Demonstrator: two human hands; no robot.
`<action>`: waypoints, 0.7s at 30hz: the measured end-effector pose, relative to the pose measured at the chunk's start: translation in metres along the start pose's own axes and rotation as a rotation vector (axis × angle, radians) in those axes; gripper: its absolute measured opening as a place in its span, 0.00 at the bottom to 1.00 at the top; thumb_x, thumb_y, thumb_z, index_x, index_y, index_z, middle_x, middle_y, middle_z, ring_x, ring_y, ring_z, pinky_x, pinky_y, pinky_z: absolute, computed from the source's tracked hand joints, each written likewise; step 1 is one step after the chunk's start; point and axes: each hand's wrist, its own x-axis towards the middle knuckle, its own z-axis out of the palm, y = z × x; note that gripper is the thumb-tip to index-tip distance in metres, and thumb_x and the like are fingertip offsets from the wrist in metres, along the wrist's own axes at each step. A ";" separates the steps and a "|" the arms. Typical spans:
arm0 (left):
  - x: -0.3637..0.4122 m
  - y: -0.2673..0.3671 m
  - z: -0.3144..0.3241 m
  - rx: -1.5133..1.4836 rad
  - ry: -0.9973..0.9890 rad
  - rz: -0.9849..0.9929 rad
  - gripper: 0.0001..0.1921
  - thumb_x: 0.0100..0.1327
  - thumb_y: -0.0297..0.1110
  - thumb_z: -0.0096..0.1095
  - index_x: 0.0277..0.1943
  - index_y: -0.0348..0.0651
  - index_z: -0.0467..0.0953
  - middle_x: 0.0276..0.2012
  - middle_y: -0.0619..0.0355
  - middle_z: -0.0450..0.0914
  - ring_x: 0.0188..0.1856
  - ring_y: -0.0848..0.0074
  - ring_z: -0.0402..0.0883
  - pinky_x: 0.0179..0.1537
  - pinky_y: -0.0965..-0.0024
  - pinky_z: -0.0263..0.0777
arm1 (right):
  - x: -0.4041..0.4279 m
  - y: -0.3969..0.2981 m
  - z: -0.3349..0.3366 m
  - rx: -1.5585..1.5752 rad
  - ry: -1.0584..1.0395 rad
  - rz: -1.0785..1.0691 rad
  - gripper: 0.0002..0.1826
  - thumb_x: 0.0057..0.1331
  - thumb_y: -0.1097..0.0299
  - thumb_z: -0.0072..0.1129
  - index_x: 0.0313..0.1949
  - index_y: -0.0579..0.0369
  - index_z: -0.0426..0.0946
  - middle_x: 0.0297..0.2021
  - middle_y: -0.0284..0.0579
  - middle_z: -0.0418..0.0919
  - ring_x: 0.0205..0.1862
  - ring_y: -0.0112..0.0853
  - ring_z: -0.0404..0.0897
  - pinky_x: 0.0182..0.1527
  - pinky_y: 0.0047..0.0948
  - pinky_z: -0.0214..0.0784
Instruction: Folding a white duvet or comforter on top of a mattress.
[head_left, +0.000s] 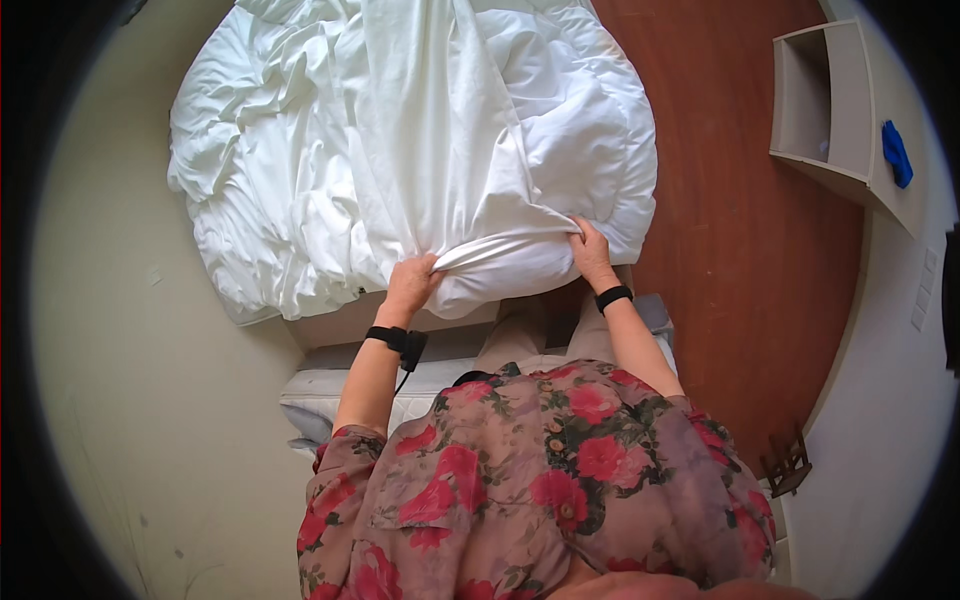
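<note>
A white duvet cover (420, 150) lies in long folds over a bed, its near edge pulled across the near end. My left hand (414, 283) grips the bunched fabric of that edge near the middle. Farther right, my right hand (591, 249) pinches the corner part of the same cloth. Taut creases run between the two hands. A puffy white quilt (581, 112) shows beside and under the cover on the right, its rounded edge hanging over the bed's side. Both wrists wear black bands, and the left one carries a small black device.
Close behind the bed, a mattress with a quilted side (330, 386) stands near my legs. A wall (112, 262) runs along the left. Reddish wood floor (720, 225) lies to the right, with an open-fronted cabinet (851, 112), a blue cloth (896, 154) on it and a small dark wooden stool (786, 463).
</note>
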 end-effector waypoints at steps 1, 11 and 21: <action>0.005 0.009 0.002 -0.008 -0.009 0.005 0.12 0.55 0.41 0.60 0.36 0.42 0.76 0.26 0.45 0.77 0.31 0.54 0.77 0.34 0.55 0.70 | 0.005 0.004 -0.004 -0.009 0.002 0.009 0.12 0.60 0.67 0.52 0.41 0.57 0.75 0.27 0.54 0.78 0.30 0.44 0.78 0.35 0.34 0.68; 0.073 0.131 -0.045 -0.055 0.315 0.522 0.16 0.54 0.30 0.55 0.48 0.42 0.72 0.43 0.55 0.75 0.37 0.63 0.76 0.38 0.63 0.71 | 0.003 0.003 -0.007 -0.084 -0.086 0.026 0.13 0.64 0.64 0.45 0.41 0.59 0.74 0.22 0.51 0.73 0.25 0.35 0.72 0.32 0.32 0.65; 0.160 0.177 -0.068 0.929 0.142 0.842 0.05 0.49 0.35 0.60 0.23 0.47 0.81 0.26 0.59 0.79 0.37 0.71 0.76 0.42 0.63 0.66 | 0.012 -0.034 -0.029 -0.011 -0.030 -0.044 0.13 0.53 0.67 0.54 0.39 0.57 0.75 0.29 0.52 0.73 0.35 0.45 0.74 0.38 0.37 0.66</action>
